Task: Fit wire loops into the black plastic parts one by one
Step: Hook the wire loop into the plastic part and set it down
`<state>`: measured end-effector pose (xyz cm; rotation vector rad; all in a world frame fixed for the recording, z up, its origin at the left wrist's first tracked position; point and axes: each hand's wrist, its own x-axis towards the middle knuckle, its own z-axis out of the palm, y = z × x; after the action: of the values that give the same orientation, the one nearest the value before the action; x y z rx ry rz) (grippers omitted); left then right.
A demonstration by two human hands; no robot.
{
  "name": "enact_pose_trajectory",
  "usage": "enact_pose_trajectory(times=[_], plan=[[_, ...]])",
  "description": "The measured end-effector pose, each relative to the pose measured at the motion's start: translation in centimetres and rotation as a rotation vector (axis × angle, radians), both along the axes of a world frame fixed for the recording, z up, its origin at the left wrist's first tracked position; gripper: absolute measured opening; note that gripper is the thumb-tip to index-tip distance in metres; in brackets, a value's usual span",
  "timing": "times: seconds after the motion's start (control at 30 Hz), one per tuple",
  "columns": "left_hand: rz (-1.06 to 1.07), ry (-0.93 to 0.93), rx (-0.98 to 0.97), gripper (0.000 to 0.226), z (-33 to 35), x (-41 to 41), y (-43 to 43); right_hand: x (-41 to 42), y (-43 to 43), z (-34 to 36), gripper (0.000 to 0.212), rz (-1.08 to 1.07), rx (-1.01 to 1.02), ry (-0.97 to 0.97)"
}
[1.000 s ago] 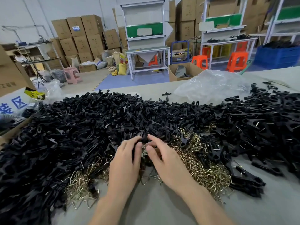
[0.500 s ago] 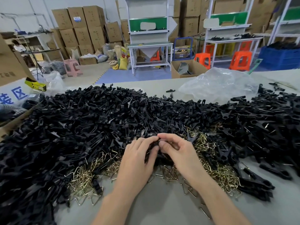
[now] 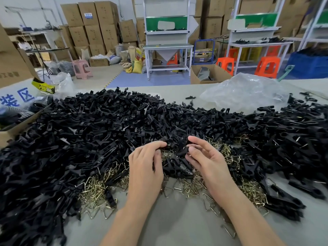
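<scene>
Pinching with curled fingertips, left hand (image 3: 145, 167) and right hand (image 3: 207, 162) each hold a small black plastic clip part (image 3: 184, 149); whether a loop is in the grip cannot be made out.
Brass-coloured bent wire loops (image 3: 99, 190) lie loose just beneath the grip, and a huge heap of black parts (image 3: 106, 130) surrounds it on the grey table (image 3: 168, 226). Finished ones cannot be told apart; most seemingly remains.

clear plastic bag (image 3: 245, 93), stacked cardboard boxes (image 3: 92, 27), orange stools (image 3: 267, 66)

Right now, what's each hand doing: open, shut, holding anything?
Left hand: pinching a black plastic part at its fingertips.
Right hand: thumb and forefinger pinching a second black part.
</scene>
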<state>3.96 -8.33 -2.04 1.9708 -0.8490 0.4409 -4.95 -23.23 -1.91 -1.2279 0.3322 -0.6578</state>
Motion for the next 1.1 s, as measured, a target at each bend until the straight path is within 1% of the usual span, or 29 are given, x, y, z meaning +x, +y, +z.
enact_pose_trajectory(times=[0.07,0.13,0.23,0.33,0.47,0.63,0.73,0.87,0.97,1.1], plan=[[-0.021,0.083,-0.066,0.038,0.3,-0.3,-0.1,-0.1,0.0,0.2,0.032,0.008,0.054,-0.032],[-0.028,0.067,-0.094,0.045,0.6,-0.6,0.0,-0.1,0.1,0.4,0.032,0.018,0.116,-0.06],[-0.051,0.067,-0.088,0.036,0.6,-1.0,0.0,-0.2,0.2,0.6,0.034,0.024,0.142,-0.069],[-0.101,0.094,-0.101,0.033,0.6,-1.5,-0.1,-0.3,0.4,0.9,0.03,0.044,0.132,-0.079],[-0.133,0.089,-0.1,0.031,0.4,-2.2,-0.5,-0.5,0.6,1.1,0.037,0.11,0.12,-0.093],[-0.137,0.14,-0.145,0.019,-0.1,-1.9,-0.7,-0.5,1.0,1.3,0.041,0.157,0.074,-0.074],[-0.152,0.167,-0.155,0.022,-0.1,-1.8,-0.6,-0.5,1.1,1.2,0.04,0.153,0.029,-0.057],[-0.165,0.167,-0.097,0.024,-0.2,-1.9,-0.5,-0.5,1.1,1.1,0.034,0.129,-0.027,-0.04],[-0.185,0.184,-0.079,0.023,-0.2,-2.0,-0.6,-0.4,1.0,1.0,0.035,0.127,-0.064,-0.031],[-0.211,0.205,-0.102,0.024,-0.2,-2.1,-0.6,-0.5,1.0,1.0,0.036,0.13,-0.068,-0.031]])
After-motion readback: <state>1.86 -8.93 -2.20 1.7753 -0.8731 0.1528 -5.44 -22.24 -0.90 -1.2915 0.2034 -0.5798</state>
